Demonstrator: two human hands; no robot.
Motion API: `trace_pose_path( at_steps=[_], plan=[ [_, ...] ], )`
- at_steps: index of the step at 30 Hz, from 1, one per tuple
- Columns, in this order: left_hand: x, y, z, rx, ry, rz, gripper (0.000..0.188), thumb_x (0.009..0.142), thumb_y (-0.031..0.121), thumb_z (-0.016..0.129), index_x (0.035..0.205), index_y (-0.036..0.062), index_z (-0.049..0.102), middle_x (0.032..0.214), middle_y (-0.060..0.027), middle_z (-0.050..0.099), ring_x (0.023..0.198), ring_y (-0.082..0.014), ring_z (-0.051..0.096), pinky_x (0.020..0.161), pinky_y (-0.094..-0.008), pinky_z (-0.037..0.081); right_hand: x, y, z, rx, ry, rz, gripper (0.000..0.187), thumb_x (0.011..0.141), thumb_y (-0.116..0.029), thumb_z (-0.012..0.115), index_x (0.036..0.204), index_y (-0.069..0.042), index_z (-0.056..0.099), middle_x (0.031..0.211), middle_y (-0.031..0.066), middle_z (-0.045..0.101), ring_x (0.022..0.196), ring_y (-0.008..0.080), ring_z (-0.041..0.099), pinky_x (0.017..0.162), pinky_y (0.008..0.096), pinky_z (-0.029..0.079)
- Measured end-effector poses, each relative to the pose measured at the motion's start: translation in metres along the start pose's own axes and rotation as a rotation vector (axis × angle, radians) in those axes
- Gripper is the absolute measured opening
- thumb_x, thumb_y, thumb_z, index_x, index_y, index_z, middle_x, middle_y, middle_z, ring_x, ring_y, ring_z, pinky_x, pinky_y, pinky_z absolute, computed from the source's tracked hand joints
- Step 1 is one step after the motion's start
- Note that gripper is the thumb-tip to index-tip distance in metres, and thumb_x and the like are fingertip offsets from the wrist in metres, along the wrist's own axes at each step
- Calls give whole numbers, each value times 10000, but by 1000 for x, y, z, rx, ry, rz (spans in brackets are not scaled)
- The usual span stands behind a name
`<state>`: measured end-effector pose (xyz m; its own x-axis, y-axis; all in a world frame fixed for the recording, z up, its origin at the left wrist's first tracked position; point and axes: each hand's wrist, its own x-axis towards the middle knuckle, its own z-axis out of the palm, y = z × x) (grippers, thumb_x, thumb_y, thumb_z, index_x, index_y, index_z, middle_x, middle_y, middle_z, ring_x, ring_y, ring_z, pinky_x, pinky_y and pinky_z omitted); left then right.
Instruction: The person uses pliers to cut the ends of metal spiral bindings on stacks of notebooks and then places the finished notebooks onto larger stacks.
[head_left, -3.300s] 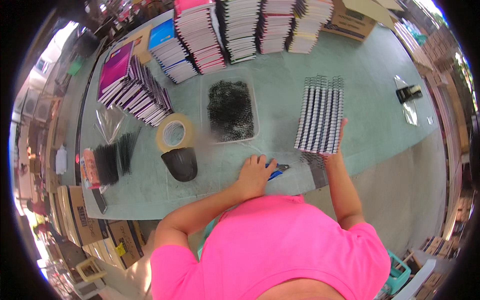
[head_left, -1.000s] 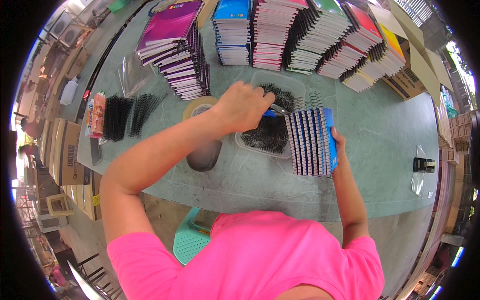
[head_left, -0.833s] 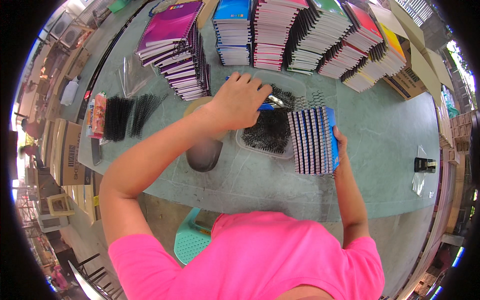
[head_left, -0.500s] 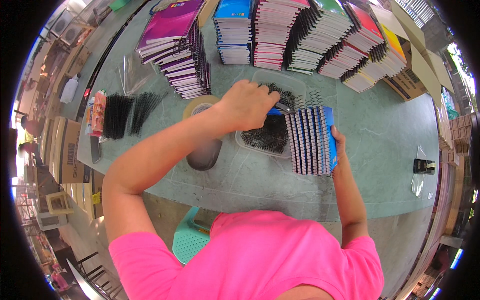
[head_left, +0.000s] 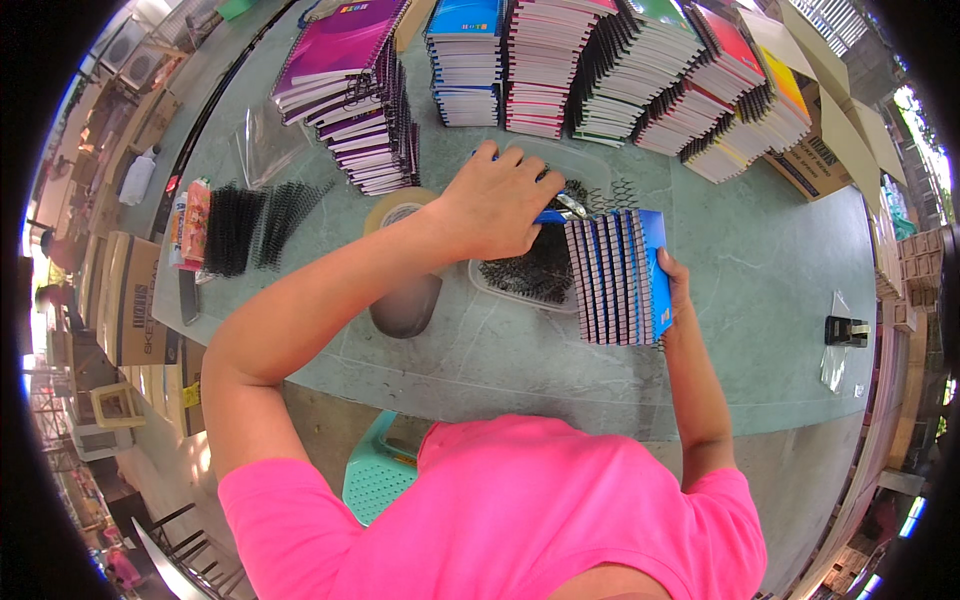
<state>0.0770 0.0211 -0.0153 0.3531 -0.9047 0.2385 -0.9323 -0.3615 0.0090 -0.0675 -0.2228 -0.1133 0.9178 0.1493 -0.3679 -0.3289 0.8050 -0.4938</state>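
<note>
My left hand [head_left: 495, 205] is closed around the blue handles of a pair of pliers [head_left: 570, 206]. The metal head of the pliers lies close to the top ends of the coils on a bundle of blue spiral notebooks [head_left: 612, 280]; contact is hard to make out. My right hand [head_left: 678, 285] grips that bundle from its right side, coil spines turned up, thumb on the blue cover. Under my left hand a clear plastic tub [head_left: 500, 298] holds black coil offcuts [head_left: 530, 272], partly hidden by my hand and the notebooks.
Tall stacks of purple [head_left: 345, 45], blue [head_left: 465, 70], red, green and yellow notebooks line the table's far side. At left lie black spiral coils [head_left: 235, 230]. A tape roll [head_left: 385, 212] and a dark rounded object [head_left: 405, 305] sit beside my left forearm. A small black device [head_left: 847, 331] lies far right.
My left hand has turned and the pliers' head has drawn slightly up and left from the coil ends. The notebook bundle has shifted a little to the left in my right hand.
</note>
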Motion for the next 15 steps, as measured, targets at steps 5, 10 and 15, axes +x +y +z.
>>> trace_pose_path(
  at_steps=[5,10,15],
  plan=[
    [1,-2,1,14,52,44,414,623,180,660,997,80,514,895,-92,545,862,-266,525,729,-385,377,1,2,-3,-28,25,-18,592,723,-337,644,1157,28,473,1050,182,585,889,303,599,795,425,489],
    [0,-2,5,-102,-86,-44,328,617,146,651,899,60,505,781,-113,561,741,-298,560,658,-400,425,1,3,-3,-89,76,-40,590,723,-341,641,1148,35,476,1046,190,583,881,303,597,796,421,483],
    [-5,-7,9,-109,-48,-39,363,621,150,653,943,62,511,847,-106,556,809,-284,546,701,-388,405,-1,1,1,-99,56,-16,588,723,-339,643,1142,40,478,1043,190,584,881,307,595,804,422,477]
  ],
)
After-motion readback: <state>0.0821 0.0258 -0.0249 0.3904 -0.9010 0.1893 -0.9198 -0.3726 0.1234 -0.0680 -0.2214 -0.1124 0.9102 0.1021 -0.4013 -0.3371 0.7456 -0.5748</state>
